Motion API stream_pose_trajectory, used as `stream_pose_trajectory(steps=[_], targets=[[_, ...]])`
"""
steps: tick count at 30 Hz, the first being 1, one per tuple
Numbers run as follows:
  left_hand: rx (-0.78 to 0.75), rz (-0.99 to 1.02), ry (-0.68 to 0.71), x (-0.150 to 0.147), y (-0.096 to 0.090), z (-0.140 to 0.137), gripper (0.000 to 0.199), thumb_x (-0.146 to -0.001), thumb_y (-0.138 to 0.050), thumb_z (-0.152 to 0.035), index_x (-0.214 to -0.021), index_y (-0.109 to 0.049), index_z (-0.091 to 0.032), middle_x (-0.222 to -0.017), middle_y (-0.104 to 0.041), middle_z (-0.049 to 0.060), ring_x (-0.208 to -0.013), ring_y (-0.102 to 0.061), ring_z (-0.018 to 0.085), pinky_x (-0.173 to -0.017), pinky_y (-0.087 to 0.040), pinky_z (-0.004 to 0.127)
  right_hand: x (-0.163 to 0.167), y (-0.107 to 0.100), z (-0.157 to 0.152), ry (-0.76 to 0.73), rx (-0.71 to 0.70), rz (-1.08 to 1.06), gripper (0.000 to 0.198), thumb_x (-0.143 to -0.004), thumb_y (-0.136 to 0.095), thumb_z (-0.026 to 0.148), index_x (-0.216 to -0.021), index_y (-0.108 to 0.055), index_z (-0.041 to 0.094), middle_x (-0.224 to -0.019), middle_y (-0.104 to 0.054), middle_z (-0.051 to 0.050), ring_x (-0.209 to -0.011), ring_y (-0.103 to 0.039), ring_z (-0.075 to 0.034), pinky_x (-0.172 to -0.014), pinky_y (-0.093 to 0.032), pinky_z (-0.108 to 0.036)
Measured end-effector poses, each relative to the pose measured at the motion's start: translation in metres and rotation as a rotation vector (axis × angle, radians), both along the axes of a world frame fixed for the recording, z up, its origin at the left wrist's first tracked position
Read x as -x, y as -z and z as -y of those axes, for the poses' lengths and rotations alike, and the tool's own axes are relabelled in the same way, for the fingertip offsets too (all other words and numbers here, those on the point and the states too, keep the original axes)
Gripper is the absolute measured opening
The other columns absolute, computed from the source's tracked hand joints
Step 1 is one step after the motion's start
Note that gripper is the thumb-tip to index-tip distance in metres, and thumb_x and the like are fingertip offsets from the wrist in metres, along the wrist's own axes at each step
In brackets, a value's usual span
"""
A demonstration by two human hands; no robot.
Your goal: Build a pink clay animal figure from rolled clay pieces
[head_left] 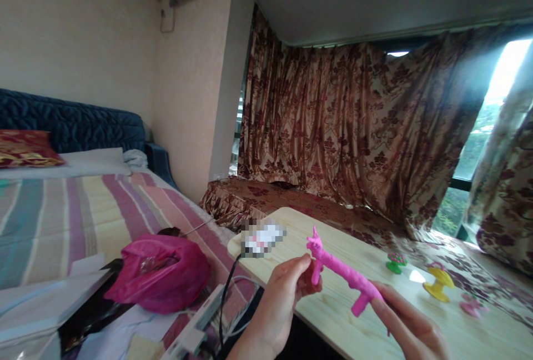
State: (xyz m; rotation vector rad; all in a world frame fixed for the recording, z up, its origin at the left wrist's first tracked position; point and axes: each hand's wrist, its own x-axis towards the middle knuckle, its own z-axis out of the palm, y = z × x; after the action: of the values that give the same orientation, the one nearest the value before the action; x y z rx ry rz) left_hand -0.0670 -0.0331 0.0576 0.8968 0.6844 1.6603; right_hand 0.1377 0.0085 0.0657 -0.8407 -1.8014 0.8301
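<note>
A bright pink animal figure (343, 271), long-bodied with short legs and pointed ears or horns, looks moulded from modelling clay. It is held above the light wooden table, its head end to the left. My left hand (287, 296) pinches a front leg just below the head. At the rear end, my right hand (410, 321) grips the figure between thumb and fingers, some of which are hidden. Beyond my right hand stand a green piece with a pink-dotted top (395, 263), a yellow piece (438, 282) and a small pink piece (472, 304).
A blurred-out device (264, 238) with a black cable lies on the table's (287, 221) far left corner. Left of the table, a striped bed (91, 199) bears a pink plastic bag (166, 271), a white power strip (200, 321) and boxes. Patterned curtains (333, 121) hang behind.
</note>
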Motion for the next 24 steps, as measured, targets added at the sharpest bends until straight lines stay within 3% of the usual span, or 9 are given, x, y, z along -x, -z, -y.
stream_pose_trajectory(steps=[8, 24], targets=[[0.084, 0.266, 0.191, -0.004, 0.006, 0.002, 0.022, -0.084, -0.053, -0.032, -0.075, -0.058, -0.013, -0.070, -0.054, 0.001, -0.064, -0.054, 0.012, -0.067, -0.044, 0.027, 0.000, 0.012, -0.007, 0.029, 0.054, 0.009, 0.027, -0.075, -0.065, 0.037, -0.100, -0.072, 0.029, -0.102, -0.071, 0.002, -0.096, -0.065, -0.021, -0.081, -0.051, -0.017], [0.035, 0.004, -0.095, -0.012, 0.005, 0.005, 0.024, -0.080, -0.059, -0.032, -0.068, -0.058, -0.012, -0.063, -0.053, 0.000, -0.063, -0.047, 0.010, -0.069, -0.042, 0.027, 0.004, 0.007, 0.000, 0.050, 0.059, -0.006, 0.029, -0.075, -0.065, 0.038, -0.101, -0.072, 0.027, -0.100, -0.072, 0.001, -0.093, -0.064, -0.023, -0.077, -0.052, -0.020]])
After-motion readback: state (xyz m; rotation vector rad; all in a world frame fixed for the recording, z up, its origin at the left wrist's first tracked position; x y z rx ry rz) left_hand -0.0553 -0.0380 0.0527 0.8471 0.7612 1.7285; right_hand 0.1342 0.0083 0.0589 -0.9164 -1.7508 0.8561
